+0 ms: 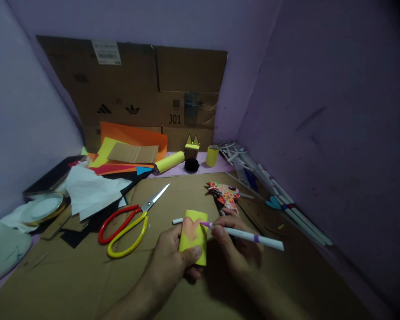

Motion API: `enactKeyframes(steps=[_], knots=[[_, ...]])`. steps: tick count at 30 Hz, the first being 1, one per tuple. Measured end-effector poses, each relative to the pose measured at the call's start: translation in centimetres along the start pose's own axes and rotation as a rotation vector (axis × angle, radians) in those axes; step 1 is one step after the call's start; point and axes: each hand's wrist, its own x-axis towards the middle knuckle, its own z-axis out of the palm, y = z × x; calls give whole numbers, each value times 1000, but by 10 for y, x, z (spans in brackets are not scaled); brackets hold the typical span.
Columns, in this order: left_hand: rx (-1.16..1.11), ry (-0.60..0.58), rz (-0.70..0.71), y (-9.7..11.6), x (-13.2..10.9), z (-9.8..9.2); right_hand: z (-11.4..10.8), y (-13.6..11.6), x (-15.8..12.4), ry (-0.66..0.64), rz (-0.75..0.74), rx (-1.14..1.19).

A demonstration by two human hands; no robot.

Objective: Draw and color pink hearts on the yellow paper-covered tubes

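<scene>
In my left hand I hold a flattish yellow paper roll, thumb across its lower front. An orange-pink heart marks the roll's upper face. My right hand grips a white marker with purple bands, its purple tip at the heart's right edge. A white marker cap or stick end shows just left of the roll; the rest of it is hidden. Left of my hands lie scissors with one red and one yellow handle, blades spread slightly. Beyond my right hand is a flower-patterned pouch with pencil tips showing.
Coloured paper sheets, white paper and a glass lid crowd the left. Along the back stand a yellow tube and a small eared cardboard figure, with another yellow tube lying down. White markers line the right wall.
</scene>
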Motion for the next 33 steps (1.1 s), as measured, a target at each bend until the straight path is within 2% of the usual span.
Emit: enactKeyframes(steps=[5, 11, 18, 23, 29, 33], knots=[[0, 10, -9, -2, 1, 0, -2, -1, -1, -117, -39, 36], [-9, -1, -5, -2, 1, -1, 0, 2, 0, 27, -12, -31], [-4, 16, 0, -2, 0, -1, -3, 0, 0, -99, -60, -7], [-1, 5, -7, -2, 1, -1, -3, -1, 0, 7, -8, -25], [2, 12, -2, -1, 0, -1, -2, 1, 0, -63, -21, -6], [-9, 4, 2, -2, 1, -1, -2, 2, 0, -16, -14, -13]])
